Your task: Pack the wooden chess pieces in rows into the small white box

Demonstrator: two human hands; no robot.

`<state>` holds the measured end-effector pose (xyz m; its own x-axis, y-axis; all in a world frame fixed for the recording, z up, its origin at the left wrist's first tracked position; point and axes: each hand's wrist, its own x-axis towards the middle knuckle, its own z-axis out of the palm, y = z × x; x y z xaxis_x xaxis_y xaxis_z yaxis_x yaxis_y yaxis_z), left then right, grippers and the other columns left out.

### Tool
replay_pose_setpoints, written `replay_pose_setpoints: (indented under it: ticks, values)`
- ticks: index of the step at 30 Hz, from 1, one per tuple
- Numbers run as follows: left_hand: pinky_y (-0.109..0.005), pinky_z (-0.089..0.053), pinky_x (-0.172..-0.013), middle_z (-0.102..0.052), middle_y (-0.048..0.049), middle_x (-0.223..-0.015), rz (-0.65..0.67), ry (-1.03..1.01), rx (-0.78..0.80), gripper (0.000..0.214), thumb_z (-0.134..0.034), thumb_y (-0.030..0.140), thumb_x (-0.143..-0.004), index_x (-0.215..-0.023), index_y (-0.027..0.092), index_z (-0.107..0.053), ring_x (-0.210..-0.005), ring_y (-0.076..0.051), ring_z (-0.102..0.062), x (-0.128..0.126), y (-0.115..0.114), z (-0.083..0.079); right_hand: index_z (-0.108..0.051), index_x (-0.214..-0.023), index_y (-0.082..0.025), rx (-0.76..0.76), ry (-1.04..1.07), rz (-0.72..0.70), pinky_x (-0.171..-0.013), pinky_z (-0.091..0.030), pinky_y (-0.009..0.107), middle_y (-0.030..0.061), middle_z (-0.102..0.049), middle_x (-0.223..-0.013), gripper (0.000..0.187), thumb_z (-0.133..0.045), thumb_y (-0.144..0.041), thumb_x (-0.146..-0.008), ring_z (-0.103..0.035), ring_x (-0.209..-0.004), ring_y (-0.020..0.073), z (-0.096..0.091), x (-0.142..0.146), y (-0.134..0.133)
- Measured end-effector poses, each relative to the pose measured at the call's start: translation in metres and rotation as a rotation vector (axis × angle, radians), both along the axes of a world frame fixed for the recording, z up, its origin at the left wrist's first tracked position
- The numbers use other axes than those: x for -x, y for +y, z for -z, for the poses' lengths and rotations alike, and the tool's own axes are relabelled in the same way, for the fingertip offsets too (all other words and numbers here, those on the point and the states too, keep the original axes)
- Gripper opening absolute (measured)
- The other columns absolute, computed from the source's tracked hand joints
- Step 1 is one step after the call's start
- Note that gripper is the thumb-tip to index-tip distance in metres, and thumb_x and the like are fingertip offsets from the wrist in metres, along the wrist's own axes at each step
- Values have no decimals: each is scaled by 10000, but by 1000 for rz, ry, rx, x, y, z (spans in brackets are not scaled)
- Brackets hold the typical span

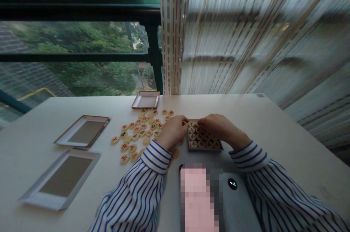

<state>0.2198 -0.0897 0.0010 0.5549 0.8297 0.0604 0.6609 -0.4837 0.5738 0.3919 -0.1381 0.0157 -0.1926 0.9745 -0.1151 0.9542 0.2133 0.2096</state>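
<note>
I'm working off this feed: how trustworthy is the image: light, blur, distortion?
In the head view, the table is dimly lit without harsh glare; head view, the curtain looks slanted and smeared; head view, the loose discs show soft markings; head view, a pixelated block covers part of the bottom centre.

Left sleeve (pixel 131 195): long, white, narrow blue stripes running lengthwise. Fabric loose, creased, fullness gathered into cuff. Left cuff (pixel 155 156): plain band, same white and blue, stripes circling wrist, crossing sleeve's run. Right sleeve (pixel 284 192): matching, stripes bending with folds, cloth wider farther from cuff. Right cuff (pixel 249 155): same band, same circling stripes. Left hand (pixel 175 130), right hand (pixel 221 127): bare.
</note>
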Motion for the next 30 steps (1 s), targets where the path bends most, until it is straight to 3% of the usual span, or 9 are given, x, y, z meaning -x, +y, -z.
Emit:
replay_pose_setpoints:
  ticks: [30]
  values:
    - [-272, -456, -777, -701, -81, -921, 20, -2, -12, 278, -483, 272, -800, -985, 168, -664, -856, -181, -629, 0, 1, 1, -671, -948, -167, 9, 33, -49, -690, -460, 294, 131, -687, -858, 267, -418, -168, -860, -646, -824, 219, 1, 1, 0]
